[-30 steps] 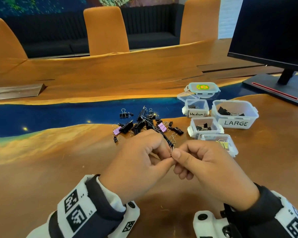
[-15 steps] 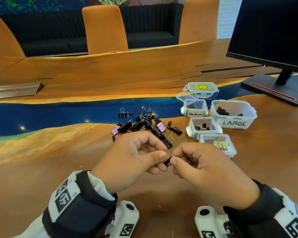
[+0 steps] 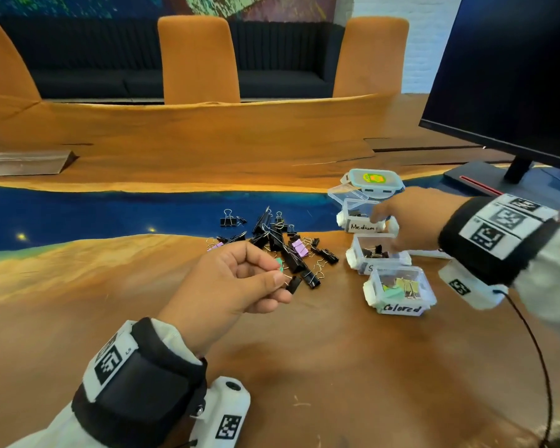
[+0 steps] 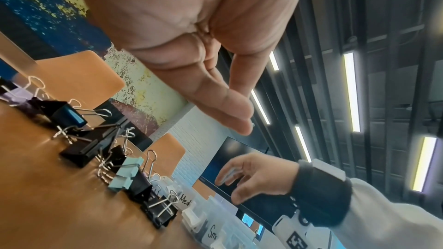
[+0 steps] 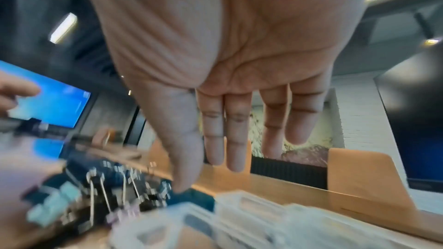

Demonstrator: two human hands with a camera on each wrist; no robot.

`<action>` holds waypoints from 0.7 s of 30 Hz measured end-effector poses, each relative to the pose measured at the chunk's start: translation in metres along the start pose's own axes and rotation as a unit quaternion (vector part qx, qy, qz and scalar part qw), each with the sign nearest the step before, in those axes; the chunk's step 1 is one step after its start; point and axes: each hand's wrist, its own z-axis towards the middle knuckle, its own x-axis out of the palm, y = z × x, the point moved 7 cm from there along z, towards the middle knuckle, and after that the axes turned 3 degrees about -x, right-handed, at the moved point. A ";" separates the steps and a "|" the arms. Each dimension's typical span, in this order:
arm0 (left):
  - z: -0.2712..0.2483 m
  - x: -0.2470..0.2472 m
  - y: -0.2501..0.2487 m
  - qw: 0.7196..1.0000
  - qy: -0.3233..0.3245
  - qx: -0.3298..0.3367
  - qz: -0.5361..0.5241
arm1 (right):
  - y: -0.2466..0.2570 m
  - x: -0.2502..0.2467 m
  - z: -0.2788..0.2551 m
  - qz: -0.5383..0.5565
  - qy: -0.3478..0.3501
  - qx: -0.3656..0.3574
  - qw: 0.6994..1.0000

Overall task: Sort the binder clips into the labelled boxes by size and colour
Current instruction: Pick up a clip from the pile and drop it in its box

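Observation:
A heap of binder clips (image 3: pixel 277 237), mostly black with a few purple and green ones, lies mid-table. My left hand (image 3: pixel 277 273) hovers just in front of it and pinches the wire handle of a small black clip (image 3: pixel 293 283) between thumb and forefinger. My right hand (image 3: pixel 387 229) reaches over the Medium box (image 3: pixel 362 226) and the small box (image 3: pixel 380 253). Its fingers (image 5: pixel 225 139) are straight and hold nothing. The Colored box (image 3: pixel 401 294) stands nearest me, with pastel clips in it. The right hand hides the Large box.
A monitor (image 3: pixel 514 76) on its stand fills the right rear. A lidded container (image 3: pixel 374 179) and a loose clear lid (image 3: pixel 346 192) sit behind the Medium box. Orange chairs (image 3: pixel 198 59) line the table's far side. A cable (image 3: pixel 537 350) trails from my right wrist.
The two hands were together on a small black clip. The right hand has let go and swung right over the boxes. The left hand keeps the clip and has shifted slightly left.

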 end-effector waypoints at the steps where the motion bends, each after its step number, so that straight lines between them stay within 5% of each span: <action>1: 0.000 -0.002 0.001 1.000 -0.001 -0.001 0.001 | 0.001 0.005 0.005 -0.013 0.026 0.000 1.000; 15: -0.004 -0.013 -0.009 0.999 -0.034 0.020 0.034 | 0.009 0.015 0.018 -0.004 0.054 0.005 0.999; 21: -0.004 -0.008 -0.015 0.998 -0.042 0.040 0.039 | 0.023 -0.018 -0.006 0.075 -0.026 -0.049 0.996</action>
